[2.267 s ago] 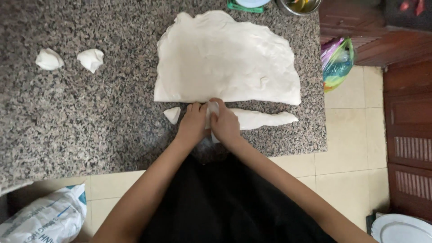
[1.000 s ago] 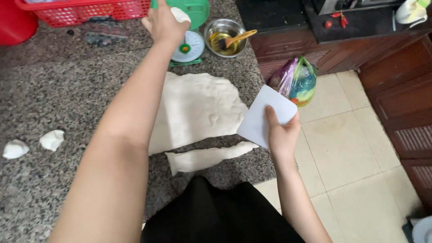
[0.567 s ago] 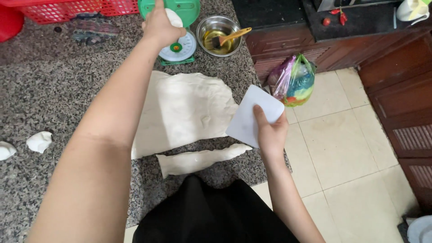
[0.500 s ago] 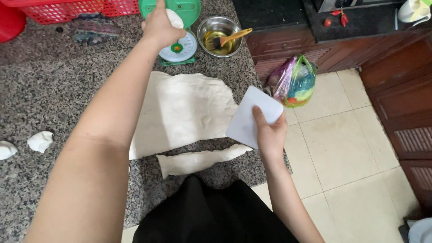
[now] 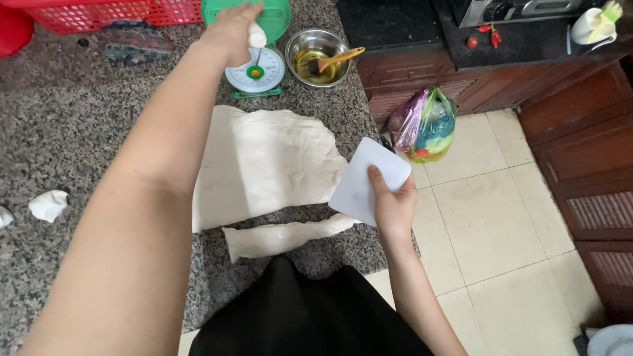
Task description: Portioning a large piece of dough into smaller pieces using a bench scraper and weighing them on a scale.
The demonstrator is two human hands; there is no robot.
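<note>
The left hand (image 5: 232,29) has stayed above the green scale (image 5: 256,69), fingers closed on a dough piece (image 5: 256,36). The right hand (image 5: 393,207) still pinches the white scraper (image 5: 366,179), unmoved, beside the dough strip (image 5: 283,236).

Taking the rolled dough sheet (image 5: 267,158) as landmark: behind it the green kitchen scale (image 5: 257,69) and the steel bowl (image 5: 318,56) with its brush block the way, with the red basket (image 5: 119,12) behind and to the left. Left of the sheet, bare granite counter (image 5: 79,138) runs open as far as a small dough scrap (image 5: 49,204). In front, a cut dough strip (image 5: 287,236) lies just apart.
</note>
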